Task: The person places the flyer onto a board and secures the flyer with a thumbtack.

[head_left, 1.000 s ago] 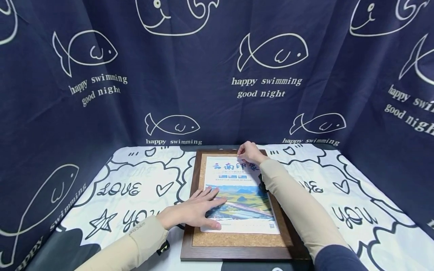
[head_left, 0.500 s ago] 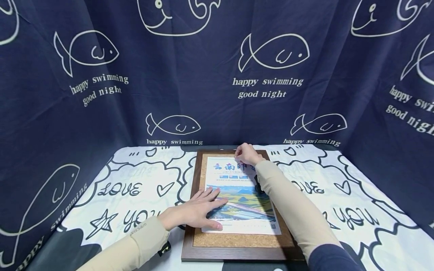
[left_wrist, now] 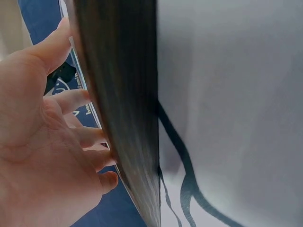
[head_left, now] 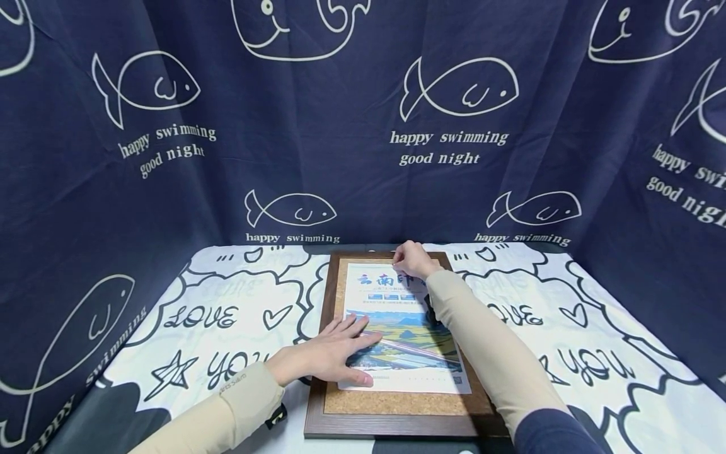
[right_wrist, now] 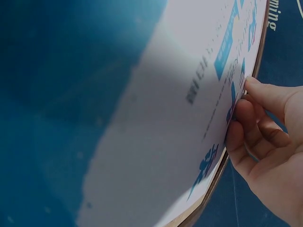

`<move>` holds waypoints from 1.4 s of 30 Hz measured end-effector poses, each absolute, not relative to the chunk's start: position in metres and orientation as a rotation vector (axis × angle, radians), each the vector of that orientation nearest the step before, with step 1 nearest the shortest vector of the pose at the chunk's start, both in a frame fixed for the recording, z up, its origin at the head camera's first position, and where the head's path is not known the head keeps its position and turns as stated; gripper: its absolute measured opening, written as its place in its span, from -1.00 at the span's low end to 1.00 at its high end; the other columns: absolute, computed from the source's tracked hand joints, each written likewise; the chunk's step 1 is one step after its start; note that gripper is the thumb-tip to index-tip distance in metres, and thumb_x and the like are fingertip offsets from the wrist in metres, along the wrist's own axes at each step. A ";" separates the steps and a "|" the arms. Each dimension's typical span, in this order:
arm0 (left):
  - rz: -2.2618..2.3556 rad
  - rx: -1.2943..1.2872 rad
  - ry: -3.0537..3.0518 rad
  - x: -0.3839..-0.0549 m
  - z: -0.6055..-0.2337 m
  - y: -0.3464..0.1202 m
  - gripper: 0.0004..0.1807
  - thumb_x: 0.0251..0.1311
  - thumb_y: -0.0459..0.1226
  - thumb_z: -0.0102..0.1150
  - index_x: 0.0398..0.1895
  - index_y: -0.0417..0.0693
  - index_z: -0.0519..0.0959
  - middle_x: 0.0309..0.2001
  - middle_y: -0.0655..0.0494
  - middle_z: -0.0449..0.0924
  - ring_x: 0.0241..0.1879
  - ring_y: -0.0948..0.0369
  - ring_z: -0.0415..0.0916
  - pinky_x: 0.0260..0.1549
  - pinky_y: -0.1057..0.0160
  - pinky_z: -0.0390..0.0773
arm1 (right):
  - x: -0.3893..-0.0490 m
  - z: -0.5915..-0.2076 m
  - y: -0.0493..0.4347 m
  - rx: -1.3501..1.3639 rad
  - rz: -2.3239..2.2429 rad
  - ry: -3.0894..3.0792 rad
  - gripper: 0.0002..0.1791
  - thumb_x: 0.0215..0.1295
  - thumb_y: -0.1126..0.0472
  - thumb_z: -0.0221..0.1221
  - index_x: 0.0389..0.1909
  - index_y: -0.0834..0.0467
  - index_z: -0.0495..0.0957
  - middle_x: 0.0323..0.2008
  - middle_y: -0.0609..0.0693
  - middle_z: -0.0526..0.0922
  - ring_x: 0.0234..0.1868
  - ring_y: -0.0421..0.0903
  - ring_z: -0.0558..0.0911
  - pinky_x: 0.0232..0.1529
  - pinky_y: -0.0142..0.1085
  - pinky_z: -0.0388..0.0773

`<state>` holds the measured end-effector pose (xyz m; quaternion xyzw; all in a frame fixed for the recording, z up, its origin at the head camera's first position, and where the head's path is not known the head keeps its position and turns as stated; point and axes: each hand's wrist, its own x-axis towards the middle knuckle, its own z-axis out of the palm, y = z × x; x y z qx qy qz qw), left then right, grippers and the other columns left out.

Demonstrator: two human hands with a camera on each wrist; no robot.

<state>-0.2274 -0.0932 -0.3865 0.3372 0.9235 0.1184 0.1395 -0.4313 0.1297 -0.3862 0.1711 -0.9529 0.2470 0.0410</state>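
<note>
A printed poster (head_left: 405,378) with a landscape picture and coloured lettering lies on a cork board (head_left: 397,402) in a dark brown wooden frame (head_left: 397,425). My left hand (head_left: 326,350) lies spread on the poster's lower left, fingers straight; in the left wrist view its fingertips reach over the frame's edge. At the poster's top edge, my right hand (head_left: 414,259) pinches a small pale pin-like thing (right_wrist: 245,93) between thumb and curled fingers. Most of that small thing is hidden by the fingertips. The right forearm covers the board's right side.
Under the board spreads a white cloth (head_left: 227,290) with black drawings and letters. A dark blue curtain (head_left: 363,126) with white fish stands behind and at both sides. Dark wristbands sit by both cuffs.
My right hand has shifted slightly left along the poster's top edge, then stayed nearly still over the last half second. The left hand stays in place on the poster.
</note>
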 end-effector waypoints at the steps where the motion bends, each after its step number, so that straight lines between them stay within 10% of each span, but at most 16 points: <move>1: 0.339 0.974 2.670 -0.227 -0.387 -0.093 -0.13 0.16 0.27 0.08 0.51 0.26 0.09 0.56 -0.04 -0.18 0.56 -0.05 -0.29 0.48 -0.15 -0.18 | -0.431 -0.386 0.129 0.522 0.754 -2.919 -0.94 0.09 0.37 0.30 -0.52 0.20 0.66 -0.48 0.05 0.68 -0.45 -0.10 0.53 -0.38 -0.36 0.45; 42: 0.360 0.988 2.665 -0.226 -0.389 -0.094 -0.14 0.19 0.25 0.08 0.51 0.25 0.08 0.56 -0.08 -0.18 0.55 -0.10 -0.28 0.45 -0.21 -0.17 | -0.435 -0.379 0.124 0.331 0.959 -3.054 -0.89 0.09 0.39 0.34 -0.58 0.26 0.66 -0.70 -0.06 0.57 -0.63 -0.20 0.48 -0.56 -0.43 0.39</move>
